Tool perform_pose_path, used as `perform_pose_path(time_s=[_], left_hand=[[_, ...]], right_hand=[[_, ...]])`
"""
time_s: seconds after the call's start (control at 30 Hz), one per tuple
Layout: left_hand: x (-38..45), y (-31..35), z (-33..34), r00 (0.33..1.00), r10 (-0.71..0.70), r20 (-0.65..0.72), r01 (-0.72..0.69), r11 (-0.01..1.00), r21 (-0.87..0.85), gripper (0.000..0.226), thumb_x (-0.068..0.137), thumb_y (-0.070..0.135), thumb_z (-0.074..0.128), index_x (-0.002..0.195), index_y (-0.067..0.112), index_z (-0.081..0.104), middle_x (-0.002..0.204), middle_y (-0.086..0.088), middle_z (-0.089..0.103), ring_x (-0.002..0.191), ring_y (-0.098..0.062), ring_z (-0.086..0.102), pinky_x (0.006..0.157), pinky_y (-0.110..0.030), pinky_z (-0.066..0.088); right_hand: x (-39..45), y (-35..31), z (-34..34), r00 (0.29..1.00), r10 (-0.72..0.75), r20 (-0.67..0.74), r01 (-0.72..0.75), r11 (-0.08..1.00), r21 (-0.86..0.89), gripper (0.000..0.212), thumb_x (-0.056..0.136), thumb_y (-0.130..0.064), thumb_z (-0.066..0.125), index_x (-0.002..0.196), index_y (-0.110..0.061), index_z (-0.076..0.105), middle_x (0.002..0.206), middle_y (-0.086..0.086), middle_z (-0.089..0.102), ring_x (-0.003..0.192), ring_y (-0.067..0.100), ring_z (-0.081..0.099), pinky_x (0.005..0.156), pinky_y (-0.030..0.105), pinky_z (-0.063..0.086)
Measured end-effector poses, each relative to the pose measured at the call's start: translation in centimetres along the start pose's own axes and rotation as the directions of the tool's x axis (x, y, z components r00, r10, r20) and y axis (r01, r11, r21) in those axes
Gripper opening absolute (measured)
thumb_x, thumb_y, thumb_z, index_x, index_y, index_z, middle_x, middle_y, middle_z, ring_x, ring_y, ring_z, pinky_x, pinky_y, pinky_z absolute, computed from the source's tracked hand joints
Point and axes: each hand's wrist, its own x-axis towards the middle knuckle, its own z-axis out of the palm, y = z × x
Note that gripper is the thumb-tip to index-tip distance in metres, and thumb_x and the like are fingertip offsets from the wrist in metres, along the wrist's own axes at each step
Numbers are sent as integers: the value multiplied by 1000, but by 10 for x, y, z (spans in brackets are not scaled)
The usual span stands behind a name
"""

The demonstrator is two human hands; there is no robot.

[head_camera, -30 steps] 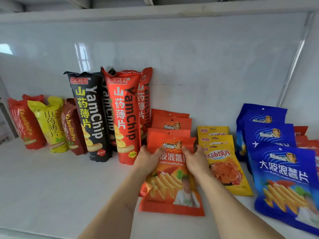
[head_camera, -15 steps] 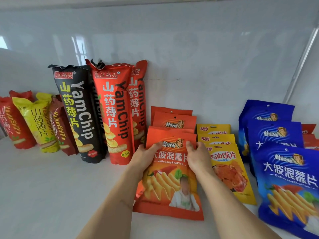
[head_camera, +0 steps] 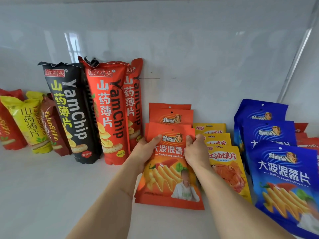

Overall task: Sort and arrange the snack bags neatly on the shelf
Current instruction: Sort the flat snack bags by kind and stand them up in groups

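This looks like a shop display: a plain white shelf (head_camera: 43, 187) against a glossy white back panel (head_camera: 189, 49) carries packaged snacks grouped by kind, with tall black and red yam-chip bags (head_camera: 110, 109), flat orange crisp pouches (head_camera: 170, 116), yellow pouches (head_camera: 227, 166) and blue pouches (head_camera: 283, 169) in overlapping rows.

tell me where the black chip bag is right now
In the head view the black chip bag stands left of centre, leaning toward the back wall, between the dark red bag and the tall red bag.
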Motion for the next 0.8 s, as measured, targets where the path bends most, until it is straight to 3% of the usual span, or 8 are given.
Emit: perform_pose_path(time_s=[0.13, 0.33, 0.4, 0.47, 0.53, 0.6, 0.7, 0.8], left_hand=[[1, -8, 5, 981, 124, -149, -69, 942, 328, 75, 86, 64, 61, 138, 10, 51, 128, -9, 65, 114, -30, 64, 102, -46, 50], [-13, 1, 0, 986, 91, -143, -31, 927, 375, 98, 82, 71, 58, 152, 8, 31, 146, -12, 51, 129, -33, 53, 108, -44, 43], [-29, -1, -1, 979, 153, -134, -68, 869, 489, 102, 84, 72, 54, 157, 12, 16, 156, -12, 37, 139, -34, 42, 112, -46, 38], [-50, -10, 5, 969, 239, -67, -141, 750, 646, 105, 83, 76, 50, 160, 19, 5, 163, -12, 20, 148, -35, 26, 117, -50, 28], [-63, -24, 10, 965, 263, -21, -169, 675, 718, 102, 86, 72, 51, 160, 20, 4, 164, -12, 17, 149, -35, 23, 119, -49, 26], [-64, -34, 9, 965, 261, -1, -177, 657, 733, 101, 85, 72, 53, 159, 23, 5, 162, -12, 20, 146, -36, 28, 117, -50, 29], [-62, -40, 5, 958, 285, 23, -205, 626, 752, 97, 86, 73, 51, 159, 28, 6, 162, -8, 24, 144, -35, 33, 115, -50, 32], [-62, -43, 5, 956, 291, 28, -207, 605, 769, 94, 88, 73, 47, 159, 29, 5, 161, -7, 25, 142, -35, 36, 113, -52, 35]], right_hand=[[-2, 7, 6, 999, -32, -14, 31, 997, -64, 26, 103, -35, 39, 107, -9, 41, 88, 8, 59, 77, 32, 59, 57, 32, 36], [-2, 6, 3, 995, -90, -43, 86, 992, -93, 24, 103, -30, 41, 108, -7, 42, 92, 15, 64, 78, 35, 61, 58, 33, 35], [-3, 7, 2, 991, -122, -53, 117, 989, -90, 22, 103, -27, 42, 107, -5, 42, 94, 17, 64, 83, 37, 63, 59, 33, 35], [-5, 7, 3, 991, -120, -57, 115, 990, -84, 24, 102, -26, 42, 109, -3, 43, 98, 21, 64, 88, 40, 63, 61, 33, 34], [-7, 4, 2, 995, -88, -34, 86, 994, -74, 28, 103, -29, 41, 113, -3, 43, 105, 22, 64, 94, 41, 62, 64, 34, 35], [-11, -4, -2, 1000, -20, 7, 20, 998, -62, 41, 102, -37, 40, 127, -4, 40, 118, 20, 63, 106, 40, 61, 72, 34, 40], [-23, -14, -11, 995, 58, 78, -53, 996, -65, 73, 99, -53, 40, 150, -5, 19, 137, 17, 55, 122, 36, 55, 93, 38, 44], [-43, -16, -16, 989, 79, 122, -68, 993, -96, 88, 94, -62, 43, 154, -8, 9, 142, 14, 51, 126, 33, 53, 99, 37, 42]])
